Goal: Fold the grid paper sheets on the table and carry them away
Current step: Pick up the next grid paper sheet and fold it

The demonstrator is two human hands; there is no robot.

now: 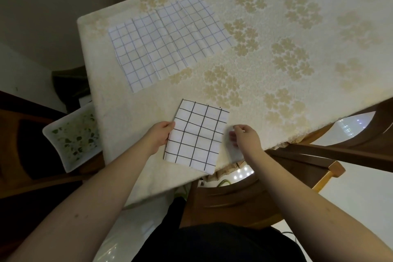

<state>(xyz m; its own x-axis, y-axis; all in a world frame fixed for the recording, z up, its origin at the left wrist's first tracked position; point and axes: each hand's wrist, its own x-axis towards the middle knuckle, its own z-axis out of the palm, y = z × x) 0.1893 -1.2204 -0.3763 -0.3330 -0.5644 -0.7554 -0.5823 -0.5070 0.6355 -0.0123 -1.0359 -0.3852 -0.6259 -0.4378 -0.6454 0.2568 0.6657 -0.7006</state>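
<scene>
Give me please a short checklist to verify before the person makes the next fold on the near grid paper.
1. Left hand holds the folded grid sheet at its left edge: ok.
2. Right hand grips the sheet: cannot tell; it holds something white beside its right edge.
3. Sheet lies fully on the table: not ok, its near corner overhangs.
4. Far grid sheet lies flat, untouched: ok.
5. Edges aligned: cannot tell.

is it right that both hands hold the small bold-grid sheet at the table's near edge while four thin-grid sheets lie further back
Not quite. In the head view only the left hand grips the bold-grid sheet; the right hand is beside it, apart. The thin-grid sheets do lie further back.
</scene>
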